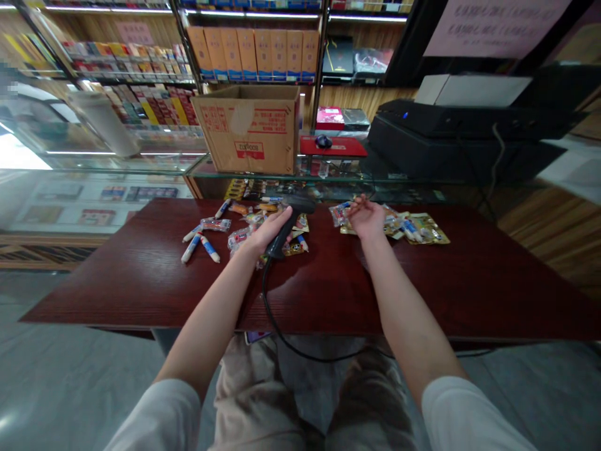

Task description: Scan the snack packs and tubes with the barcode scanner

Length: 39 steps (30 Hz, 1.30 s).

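Observation:
My left hand (271, 230) is wrapped round the grip of a black barcode scanner (287, 228). The scanner is above a loose pile of wrapped snacks (239, 238), and its head points away from me. Several blue-and-white sausage sticks (210, 248) lie left of that pile. Over a second group of snack packs, my right hand (367, 218) is palm up with its fingers loosely bent and apart; I see nothing in it. Gold packets (429, 228) and more sausage sticks (411, 229) lie beside and under this hand.
The scanner's black cable (282, 335) loops over the front edge of the dark red table (328, 297). Behind stand a glass counter (154, 164), a cardboard box (251, 134), a mouse (323, 141) on a red pad and black equipment (436, 147). Stocked shelves line the back.

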{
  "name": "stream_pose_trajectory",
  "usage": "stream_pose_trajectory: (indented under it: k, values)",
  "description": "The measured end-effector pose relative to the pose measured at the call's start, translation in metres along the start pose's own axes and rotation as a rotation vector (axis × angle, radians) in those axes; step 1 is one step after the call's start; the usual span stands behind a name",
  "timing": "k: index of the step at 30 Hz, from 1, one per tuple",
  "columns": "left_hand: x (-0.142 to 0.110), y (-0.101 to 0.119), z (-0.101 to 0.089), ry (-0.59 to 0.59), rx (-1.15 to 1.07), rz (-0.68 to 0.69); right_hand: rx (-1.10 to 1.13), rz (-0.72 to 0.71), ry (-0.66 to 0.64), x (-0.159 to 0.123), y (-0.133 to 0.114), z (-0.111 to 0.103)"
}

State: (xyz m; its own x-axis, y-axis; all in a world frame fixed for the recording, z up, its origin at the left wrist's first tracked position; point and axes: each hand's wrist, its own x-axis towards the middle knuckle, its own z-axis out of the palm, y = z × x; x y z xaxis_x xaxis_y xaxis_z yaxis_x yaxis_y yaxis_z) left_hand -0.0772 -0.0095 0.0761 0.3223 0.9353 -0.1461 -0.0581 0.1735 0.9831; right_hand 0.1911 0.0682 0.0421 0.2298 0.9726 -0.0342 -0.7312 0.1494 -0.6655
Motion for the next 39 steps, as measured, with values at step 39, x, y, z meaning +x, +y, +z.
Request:
stream_pose_trajectory:
  k: [39]
  values:
    - [0.0, 0.012, -0.036, 0.233, -0.013, 0.084, -1.762, -0.731, 0.26, -0.01, -0.014, -0.021]
